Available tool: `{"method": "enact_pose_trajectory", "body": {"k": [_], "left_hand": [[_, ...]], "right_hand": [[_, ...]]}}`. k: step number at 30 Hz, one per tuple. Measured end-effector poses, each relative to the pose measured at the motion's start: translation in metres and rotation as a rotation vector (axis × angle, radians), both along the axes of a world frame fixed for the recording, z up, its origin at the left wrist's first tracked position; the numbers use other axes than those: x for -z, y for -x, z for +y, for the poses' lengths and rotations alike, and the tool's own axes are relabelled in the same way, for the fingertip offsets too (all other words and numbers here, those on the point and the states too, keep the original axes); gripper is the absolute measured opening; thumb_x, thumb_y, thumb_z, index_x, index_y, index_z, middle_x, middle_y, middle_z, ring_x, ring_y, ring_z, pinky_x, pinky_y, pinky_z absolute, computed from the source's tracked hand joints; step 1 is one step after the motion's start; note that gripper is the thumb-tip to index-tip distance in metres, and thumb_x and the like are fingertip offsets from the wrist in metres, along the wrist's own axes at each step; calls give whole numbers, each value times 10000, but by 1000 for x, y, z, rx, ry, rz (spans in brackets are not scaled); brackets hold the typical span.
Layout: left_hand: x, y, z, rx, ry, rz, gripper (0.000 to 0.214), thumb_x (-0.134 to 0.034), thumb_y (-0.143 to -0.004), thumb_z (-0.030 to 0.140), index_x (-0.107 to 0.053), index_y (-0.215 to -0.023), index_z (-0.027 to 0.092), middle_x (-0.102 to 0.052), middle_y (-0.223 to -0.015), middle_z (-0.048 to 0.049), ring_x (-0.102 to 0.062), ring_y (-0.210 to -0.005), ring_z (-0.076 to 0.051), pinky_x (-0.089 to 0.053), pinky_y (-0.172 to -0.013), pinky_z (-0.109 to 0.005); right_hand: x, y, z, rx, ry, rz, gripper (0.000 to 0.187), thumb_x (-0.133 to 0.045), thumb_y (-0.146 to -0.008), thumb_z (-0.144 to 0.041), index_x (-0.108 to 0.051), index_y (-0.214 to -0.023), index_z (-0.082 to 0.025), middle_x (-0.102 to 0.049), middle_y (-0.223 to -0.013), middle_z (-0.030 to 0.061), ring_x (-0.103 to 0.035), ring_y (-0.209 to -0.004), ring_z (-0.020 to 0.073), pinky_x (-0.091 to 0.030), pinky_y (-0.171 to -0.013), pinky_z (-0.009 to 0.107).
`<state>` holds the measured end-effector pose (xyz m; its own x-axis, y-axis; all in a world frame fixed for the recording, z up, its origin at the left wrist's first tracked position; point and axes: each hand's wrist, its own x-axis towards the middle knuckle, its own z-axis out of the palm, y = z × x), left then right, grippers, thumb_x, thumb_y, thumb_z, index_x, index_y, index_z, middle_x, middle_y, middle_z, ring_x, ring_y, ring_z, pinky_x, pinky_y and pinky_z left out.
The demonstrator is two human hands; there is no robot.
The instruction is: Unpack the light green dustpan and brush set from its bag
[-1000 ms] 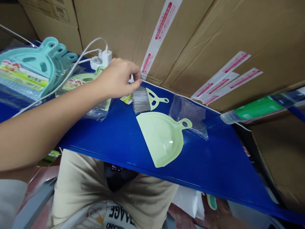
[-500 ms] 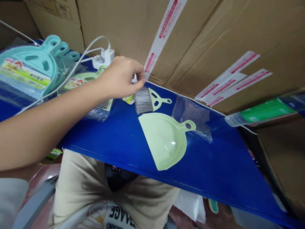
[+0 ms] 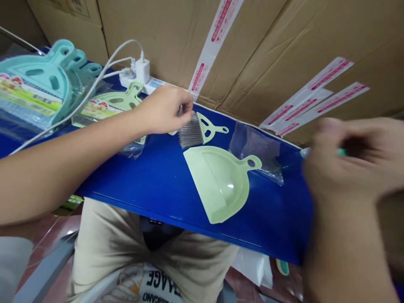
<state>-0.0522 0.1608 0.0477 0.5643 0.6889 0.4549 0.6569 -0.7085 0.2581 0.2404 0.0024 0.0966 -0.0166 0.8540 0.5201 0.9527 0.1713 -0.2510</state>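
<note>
My left hand (image 3: 164,110) reaches across the blue tabletop (image 3: 158,181), fingers pinched together at the back corner of a small pale green brush (image 3: 202,130) with grey bristles. Just in front of the brush lies a matching pale green dustpan (image 3: 221,181), flat and untouched. A clear plastic bag (image 3: 255,151) rests to the right of both. My right hand (image 3: 350,160) is at the right edge, smeared by motion, over a clear packet with a green label (image 3: 341,152). Its fingers cannot be made out.
Packaged teal dustpan sets (image 3: 41,80) and a green set (image 3: 116,101) are stacked at the left. A white power strip with a charger (image 3: 142,73) and cables sits at the back. Taped cardboard boxes (image 3: 268,50) wall off the far side. My lap is below the table edge.
My right hand has come into view from the right, blurred, covering the green-labelled packet. My left hand has dropped slightly at the brush, which has hardly shifted.
</note>
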Motion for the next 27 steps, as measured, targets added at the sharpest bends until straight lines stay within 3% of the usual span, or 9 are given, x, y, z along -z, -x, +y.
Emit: {"method": "enact_pose_trajectory", "body": {"k": [3,5,9,11,15,19,23,27], "left_hand": [[8,-2,2,37,-1,8,324,-532,-907,376,-819,-926,227,-803,-863,-48,-774,-889,-251,-571,-891,-384],[12,-4,2,55,6,14,321,-543,-909,371,-825,-938,222,-805,-869,-40,-784,-911,-243,-572,-908,-361],[13,-10,-4,46,66,83,365,-519,-927,372,-830,-1009,202,-822,-964,-54,-786,-994,-254,-560,-988,-369],[13,-13,-8,38,97,119,384,-498,-934,375,-826,-1025,198,-823,-992,-66,-783,-1014,-263,-554,-1007,-381],[11,-16,-11,45,105,126,381,-491,-933,381,-820,-1008,206,-828,-989,-78,-785,-1001,-269,-557,-983,-382],[11,-15,-11,48,96,86,347,-520,-923,359,-829,-1012,228,-835,-984,-63,-784,-1009,-264,-556,-976,-367],[8,-15,-13,16,138,44,348,-551,-895,352,-836,-1047,220,-835,-1022,-70,-778,-1018,-262,-556,-990,-375],[0,-30,-9,15,189,41,335,-580,-866,327,-836,-1043,201,-819,-981,-52,-770,-945,-240,-562,-940,-362]], "right_hand": [[17,3,35,160,-1,128,319,-585,-1057,-362,-565,-754,-265,-657,-750,63,-602,-717,214,-501,-709,362],[33,-2,43,153,102,276,337,-670,-983,-391,-492,-716,-287,-566,-628,17,-518,-605,188,-439,-626,343],[64,-24,54,39,291,705,497,-797,-873,-626,-458,-734,-290,-447,-534,-64,-373,-452,120,-326,-463,260],[73,-33,62,62,413,826,522,-834,-842,-621,-460,-719,-279,-426,-521,-77,-329,-419,94,-261,-416,223],[77,-43,74,189,506,801,472,-788,-894,-466,-459,-622,-262,-422,-485,-62,-324,-400,86,-238,-402,224],[73,-48,74,249,314,634,481,-748,-892,-402,-433,-554,-266,-396,-469,-57,-339,-443,110,-278,-466,266],[66,-50,66,205,154,382,450,-753,-862,-362,-451,-544,-263,-388,-514,-57,-363,-504,127,-361,-562,305],[61,-48,60,104,133,341,326,-709,-880,-362,-527,-628,-262,-449,-543,-43,-444,-517,151,-405,-579,315]]}}
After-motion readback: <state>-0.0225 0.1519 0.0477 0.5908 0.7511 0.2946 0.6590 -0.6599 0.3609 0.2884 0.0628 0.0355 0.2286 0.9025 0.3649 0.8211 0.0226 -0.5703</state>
